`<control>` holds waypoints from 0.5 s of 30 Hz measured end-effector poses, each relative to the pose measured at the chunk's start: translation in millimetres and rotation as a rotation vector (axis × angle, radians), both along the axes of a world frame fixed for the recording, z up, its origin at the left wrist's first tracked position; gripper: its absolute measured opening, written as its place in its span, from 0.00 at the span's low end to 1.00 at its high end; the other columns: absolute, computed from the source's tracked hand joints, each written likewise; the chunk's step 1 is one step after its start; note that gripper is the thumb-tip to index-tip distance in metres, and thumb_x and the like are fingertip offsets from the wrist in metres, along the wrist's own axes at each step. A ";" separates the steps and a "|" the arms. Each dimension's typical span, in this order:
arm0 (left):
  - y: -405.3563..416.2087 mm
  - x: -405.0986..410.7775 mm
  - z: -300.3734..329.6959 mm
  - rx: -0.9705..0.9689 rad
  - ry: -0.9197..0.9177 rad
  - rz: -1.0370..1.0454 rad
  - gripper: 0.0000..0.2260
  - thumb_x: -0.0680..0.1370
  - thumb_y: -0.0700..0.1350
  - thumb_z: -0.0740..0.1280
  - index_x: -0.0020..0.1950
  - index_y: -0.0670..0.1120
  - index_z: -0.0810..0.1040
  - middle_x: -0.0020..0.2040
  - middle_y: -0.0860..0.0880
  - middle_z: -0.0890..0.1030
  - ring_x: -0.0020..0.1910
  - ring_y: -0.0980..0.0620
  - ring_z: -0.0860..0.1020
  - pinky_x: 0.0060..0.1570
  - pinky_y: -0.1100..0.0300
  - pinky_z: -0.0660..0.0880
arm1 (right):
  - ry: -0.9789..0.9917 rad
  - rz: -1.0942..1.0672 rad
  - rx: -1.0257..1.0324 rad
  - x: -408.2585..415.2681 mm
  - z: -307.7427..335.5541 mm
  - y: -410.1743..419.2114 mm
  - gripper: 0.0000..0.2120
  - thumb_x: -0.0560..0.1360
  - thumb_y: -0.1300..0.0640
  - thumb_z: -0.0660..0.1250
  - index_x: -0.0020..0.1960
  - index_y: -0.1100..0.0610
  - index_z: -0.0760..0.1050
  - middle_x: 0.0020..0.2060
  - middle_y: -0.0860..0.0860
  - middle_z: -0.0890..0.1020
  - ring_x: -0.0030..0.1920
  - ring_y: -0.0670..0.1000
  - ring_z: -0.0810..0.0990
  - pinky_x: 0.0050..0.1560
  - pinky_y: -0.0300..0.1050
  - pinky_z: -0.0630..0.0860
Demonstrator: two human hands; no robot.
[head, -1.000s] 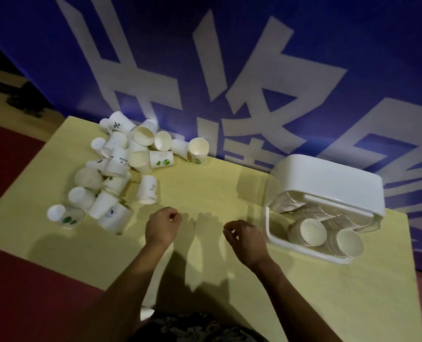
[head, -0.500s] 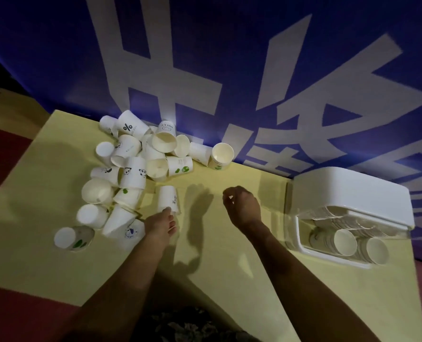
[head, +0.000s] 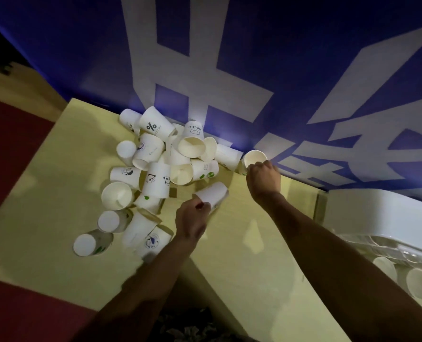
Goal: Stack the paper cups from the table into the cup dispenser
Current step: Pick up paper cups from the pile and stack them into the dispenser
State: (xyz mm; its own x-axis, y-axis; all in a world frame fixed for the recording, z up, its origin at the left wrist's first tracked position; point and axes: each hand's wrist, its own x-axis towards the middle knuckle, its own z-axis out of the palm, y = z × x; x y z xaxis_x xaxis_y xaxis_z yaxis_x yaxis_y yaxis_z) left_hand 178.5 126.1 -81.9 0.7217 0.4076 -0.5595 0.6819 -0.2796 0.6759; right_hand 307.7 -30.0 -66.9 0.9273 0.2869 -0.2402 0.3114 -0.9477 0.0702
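At the near right edge of the yellow table (head: 242, 280), the white cup dispenser (head: 382, 215) holds stacked cups behind its clear front. Left of centre, the left hand (head: 192, 218) pinches a tilted paper cup (head: 213, 195) beside the pile of paper cups (head: 155, 174). Farther off, the right hand (head: 263, 180) grips the rim of an upright cup (head: 254, 157) by the blue banner (head: 303, 70).

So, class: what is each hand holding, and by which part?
The left hand pinches a paper cup at its base end. The right hand grips the rim of another cup by the blue backdrop.
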 end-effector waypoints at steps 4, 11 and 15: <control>-0.7 10.6 10.6 0.046 -0.084 -0.041 0.09 0.76 0.45 0.66 0.41 0.41 0.80 0.41 0.45 0.82 0.42 0.46 0.78 0.39 0.58 0.71 | 0.055 -0.061 0.018 -2.4 7.4 0.4 0.11 0.79 0.58 0.61 0.57 0.63 0.76 0.49 0.59 0.82 0.48 0.59 0.81 0.46 0.51 0.80; -20.6 7.4 35.2 0.041 -0.193 -0.109 0.12 0.76 0.46 0.66 0.34 0.44 0.73 0.32 0.48 0.78 0.35 0.47 0.75 0.33 0.57 0.68 | -0.013 -0.223 0.235 -50.2 18.4 -32.5 0.07 0.75 0.58 0.66 0.49 0.60 0.79 0.41 0.56 0.83 0.39 0.56 0.80 0.38 0.49 0.79; -40.3 -3.1 52.6 0.135 -0.267 -0.233 0.12 0.77 0.46 0.66 0.35 0.44 0.71 0.32 0.50 0.76 0.34 0.47 0.74 0.33 0.56 0.69 | -0.135 -0.316 0.385 -102.5 32.7 -65.2 0.04 0.76 0.58 0.67 0.45 0.58 0.78 0.41 0.54 0.83 0.40 0.54 0.79 0.36 0.51 0.80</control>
